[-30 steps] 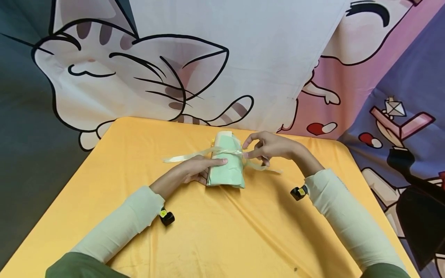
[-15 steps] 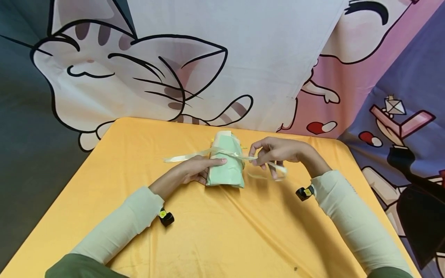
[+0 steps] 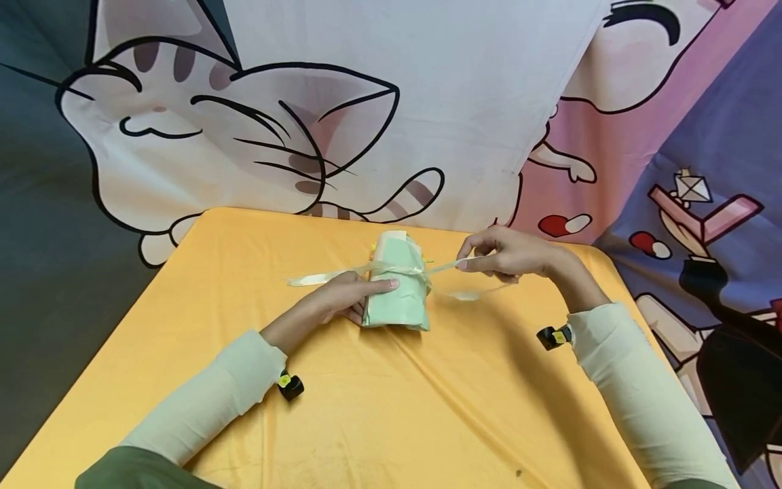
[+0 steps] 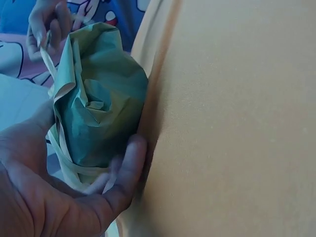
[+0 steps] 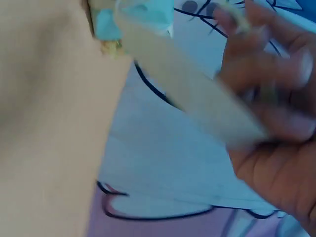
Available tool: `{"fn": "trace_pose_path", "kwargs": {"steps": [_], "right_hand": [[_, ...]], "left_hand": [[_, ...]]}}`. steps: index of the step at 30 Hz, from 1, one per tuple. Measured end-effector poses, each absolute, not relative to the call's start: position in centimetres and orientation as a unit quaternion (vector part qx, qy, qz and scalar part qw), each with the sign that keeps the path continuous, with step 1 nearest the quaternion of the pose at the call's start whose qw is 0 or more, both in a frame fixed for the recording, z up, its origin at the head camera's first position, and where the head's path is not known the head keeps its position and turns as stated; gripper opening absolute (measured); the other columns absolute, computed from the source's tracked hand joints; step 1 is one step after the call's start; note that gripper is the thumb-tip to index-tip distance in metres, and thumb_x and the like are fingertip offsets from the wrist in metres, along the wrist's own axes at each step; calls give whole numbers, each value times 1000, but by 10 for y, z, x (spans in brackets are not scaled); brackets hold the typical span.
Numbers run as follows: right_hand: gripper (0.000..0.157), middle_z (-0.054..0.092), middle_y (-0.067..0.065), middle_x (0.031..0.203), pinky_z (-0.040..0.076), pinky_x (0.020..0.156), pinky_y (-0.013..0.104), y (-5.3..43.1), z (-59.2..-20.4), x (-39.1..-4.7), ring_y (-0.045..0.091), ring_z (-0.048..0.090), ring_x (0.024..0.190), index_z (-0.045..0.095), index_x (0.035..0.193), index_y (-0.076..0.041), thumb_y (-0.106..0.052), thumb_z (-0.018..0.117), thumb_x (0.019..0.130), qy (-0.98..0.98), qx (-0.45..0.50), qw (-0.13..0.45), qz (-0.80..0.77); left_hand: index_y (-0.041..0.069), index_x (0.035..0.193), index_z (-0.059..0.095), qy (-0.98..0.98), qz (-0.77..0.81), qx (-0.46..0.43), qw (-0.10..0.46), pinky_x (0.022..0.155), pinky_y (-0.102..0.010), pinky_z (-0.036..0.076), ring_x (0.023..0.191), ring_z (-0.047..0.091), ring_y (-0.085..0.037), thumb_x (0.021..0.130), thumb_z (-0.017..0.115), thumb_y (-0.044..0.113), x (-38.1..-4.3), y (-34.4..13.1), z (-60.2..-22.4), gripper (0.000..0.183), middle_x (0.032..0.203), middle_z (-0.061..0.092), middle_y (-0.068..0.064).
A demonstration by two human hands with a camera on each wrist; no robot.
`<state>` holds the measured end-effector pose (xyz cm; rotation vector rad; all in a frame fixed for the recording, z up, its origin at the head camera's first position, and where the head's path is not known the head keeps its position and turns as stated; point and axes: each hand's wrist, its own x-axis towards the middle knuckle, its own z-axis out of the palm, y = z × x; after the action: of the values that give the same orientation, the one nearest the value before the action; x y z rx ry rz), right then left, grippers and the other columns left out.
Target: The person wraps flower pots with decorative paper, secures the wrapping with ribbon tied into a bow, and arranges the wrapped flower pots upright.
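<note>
Wrapped bundle, pale green, lies near the far edge of the table, about midway between left and right edges. Paper is creased and tucked at the end facing the left-wrist camera. Ribbon crosses the upper face; cannot tell whether a knot is locked there.

Your left hand holds the bundle from the table's left-edge side, thumb laid on top, fingers curled about the flank. A loose tail points past that hand toward the left edge. Your right hand, raised near the far right corner, pinches one strand between thumb and forefinger; it runs nearly straight from the bundle. A slack strand sags below it; its outer end is too blurred to say whether you grip it.

Risks, judged: a hard one-sided pull could slide the ribbon round and shorten the loose tail, since no finger visibly pins the crossing. The slack strand could snag or twist into the pinched one. Too firm a thumb could dent or tear the paper; too light a hold could let the bundle skid toward the right edge.

Beyond the far edge: printed backdrop.
</note>
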<state>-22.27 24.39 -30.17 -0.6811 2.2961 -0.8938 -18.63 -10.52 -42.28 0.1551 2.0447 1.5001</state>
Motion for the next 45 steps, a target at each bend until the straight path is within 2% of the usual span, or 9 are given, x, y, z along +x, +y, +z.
{"fn": "trace_pose_path", "kwargs": {"steps": [2,5,8,12,19,22,25,30,45], "right_hand": [[16,63,0,74,41,54,27,245,-295,-220,10,47,57,84,110,-18,-32,80,107,896,-262,210,-290],[13,73,-4,79,43,61,28,242,-289,-216,12,51,68,89,104,-22,-34,85,103,928,-260,112,-244],[16,70,-5,71,43,61,30,237,-292,-213,13,49,65,90,106,-21,-36,83,105,939,-253,70,-222],[21,72,-4,73,49,65,32,234,-320,-211,11,56,65,87,106,-15,-33,77,109,945,-268,53,-180],[27,81,9,91,53,73,35,239,-377,-207,13,62,73,82,105,-6,-27,68,114,947,-241,103,-184],[29,77,6,86,49,69,33,239,-390,-205,13,59,70,80,106,-6,-30,67,115,947,-226,108,-198],[29,73,3,81,47,67,33,239,-397,-203,12,56,68,79,106,-7,-31,66,115,948,-221,105,-204],[26,66,1,77,43,65,33,241,-405,-198,13,50,65,79,106,-9,-30,66,116,949,-206,107,-213],[29,44,-3,71,36,69,35,248,-416,-190,15,38,64,72,97,-8,-26,62,118,951,-154,118,-241]], "left_hand": [[1,106,71,790,552,52,260,59,-28,56,60,61,-13,100,81,62,-185,-104,-421,61,71,69,-2],[7,110,55,840,508,44,187,75,-34,51,84,57,-23,91,86,70,-183,-103,-420,73,98,61,-7],[16,143,43,877,457,79,123,105,-48,44,126,45,-33,90,83,74,-186,-103,-423,88,139,47,-13],[18,170,28,882,431,162,103,126,-63,26,154,26,-41,100,72,70,-195,-104,-430,97,171,29,-17],[18,162,28,862,453,173,144,131,-71,28,163,23,-43,104,67,69,-197,-108,-436,87,172,26,-23],[17,149,30,856,463,165,161,125,-66,38,158,33,-40,104,66,70,-196,-111,-435,79,166,31,-25],[15,134,34,856,462,160,166,103,-51,49,125,55,-35,107,60,74,-195,-117,-435,69,137,51,-18],[17,115,46,875,438,161,131,71,-36,37,75,40,-21,117,44,67,-196,-131,-436,51,85,40,-1],[16,94,48,880,441,158,75,75,-37,35,76,39,-22,122,50,36,-193,-160,-441,34,85,37,-3]]}}
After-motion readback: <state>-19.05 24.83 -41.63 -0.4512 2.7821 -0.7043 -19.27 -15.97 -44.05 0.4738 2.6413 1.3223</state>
